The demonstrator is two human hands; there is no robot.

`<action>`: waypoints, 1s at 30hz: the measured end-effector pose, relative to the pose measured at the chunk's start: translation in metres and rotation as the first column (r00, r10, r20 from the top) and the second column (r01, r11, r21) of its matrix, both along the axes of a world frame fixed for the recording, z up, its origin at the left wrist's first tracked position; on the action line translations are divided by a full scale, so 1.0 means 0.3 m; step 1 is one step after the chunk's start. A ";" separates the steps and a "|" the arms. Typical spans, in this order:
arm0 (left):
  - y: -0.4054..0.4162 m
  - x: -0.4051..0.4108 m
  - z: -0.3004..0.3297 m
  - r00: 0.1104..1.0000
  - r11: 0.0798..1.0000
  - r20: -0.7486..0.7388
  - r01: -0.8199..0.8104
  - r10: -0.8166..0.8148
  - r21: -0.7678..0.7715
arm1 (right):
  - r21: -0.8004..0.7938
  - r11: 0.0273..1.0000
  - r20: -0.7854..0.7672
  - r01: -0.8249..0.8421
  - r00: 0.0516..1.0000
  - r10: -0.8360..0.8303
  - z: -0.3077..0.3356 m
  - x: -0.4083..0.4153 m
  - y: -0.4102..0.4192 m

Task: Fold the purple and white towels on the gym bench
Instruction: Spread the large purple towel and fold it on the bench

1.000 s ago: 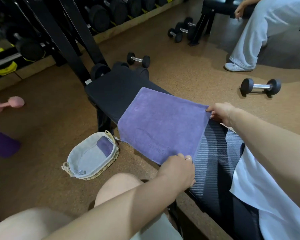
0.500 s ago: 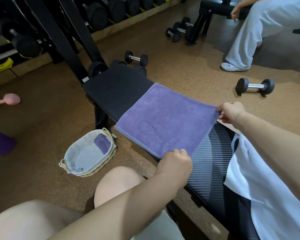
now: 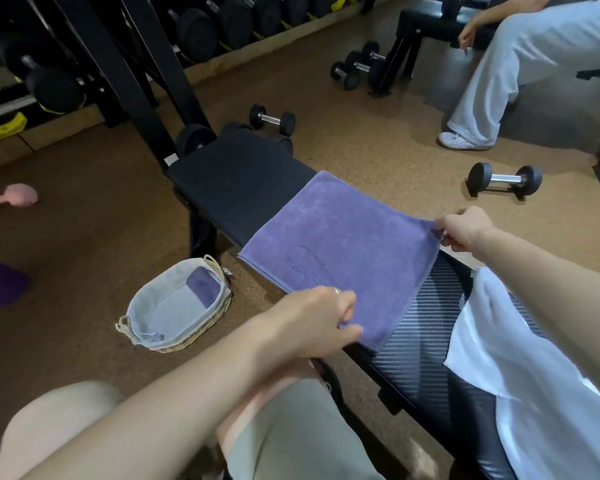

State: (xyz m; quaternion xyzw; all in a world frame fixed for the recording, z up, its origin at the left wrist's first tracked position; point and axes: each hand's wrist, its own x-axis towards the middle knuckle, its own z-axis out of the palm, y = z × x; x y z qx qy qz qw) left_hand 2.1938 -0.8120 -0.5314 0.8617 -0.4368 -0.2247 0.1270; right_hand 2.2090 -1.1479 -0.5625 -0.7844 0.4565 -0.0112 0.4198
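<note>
Your left hand (image 3: 312, 320) and right hand (image 3: 465, 228) each pinch a near corner of the purple towel (image 3: 343, 244) lying across the bench (image 3: 236, 181).

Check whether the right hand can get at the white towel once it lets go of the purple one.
Probably yes. The right hand pinches the purple towel; the white towel lies uncovered on the bench just below that forearm.
</note>
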 end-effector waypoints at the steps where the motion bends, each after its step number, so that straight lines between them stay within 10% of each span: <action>1: 0.015 0.047 -0.002 0.997 0.998 -0.031 -0.067 0.067 0.013 | -0.070 0.997 -0.066 -0.026 0.998 0.021 -0.007 -0.006 0.004; 6: 0.139 0.334 -0.055 0.806 0.808 0.057 -0.583 0.589 -0.089 | -0.594 0.756 -0.159 -0.273 0.962 0.222 -0.030 -0.060 0.137; 10: 0.226 0.432 -0.131 0.463 0.478 -0.317 -0.878 0.828 -0.034 | -0.564 0.579 -0.043 -0.588 0.722 0.691 -0.060 -0.142 0.434; 14: 0.213 0.433 -0.168 0.259 0.277 -0.613 -0.958 0.746 -0.067 | -0.653 0.347 -0.151 -0.673 0.565 0.811 -0.125 -0.222 0.627; 30: 0.216 0.449 -0.176 0.290 0.240 -0.494 -0.957 0.820 -0.163 | -0.841 0.209 -0.066 -0.498 0.480 0.875 -0.166 -0.224 0.674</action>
